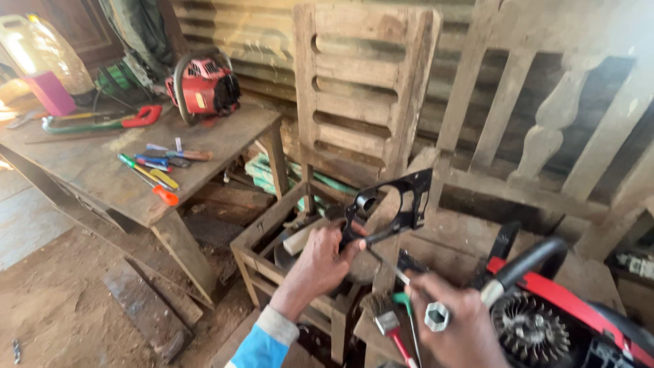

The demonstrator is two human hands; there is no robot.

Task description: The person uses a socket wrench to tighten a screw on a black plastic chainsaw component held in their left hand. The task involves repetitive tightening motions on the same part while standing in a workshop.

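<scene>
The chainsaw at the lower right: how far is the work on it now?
Done: the red chainsaw lies opened, its finned flywheel bare. In hand: the left hand holds a black plastic cover off the saw; the right hand grips a socket wrench, beside a brush. Left: the cover is not back on.

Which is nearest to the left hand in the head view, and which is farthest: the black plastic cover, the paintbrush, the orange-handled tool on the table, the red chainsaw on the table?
1. Black plastic cover: held in the left hand.
2. Paintbrush: lower right, beside the right hand.
3. Orange-handled tool: left, at the table edge.
4. Red chainsaw: far upper left on the table.
</scene>
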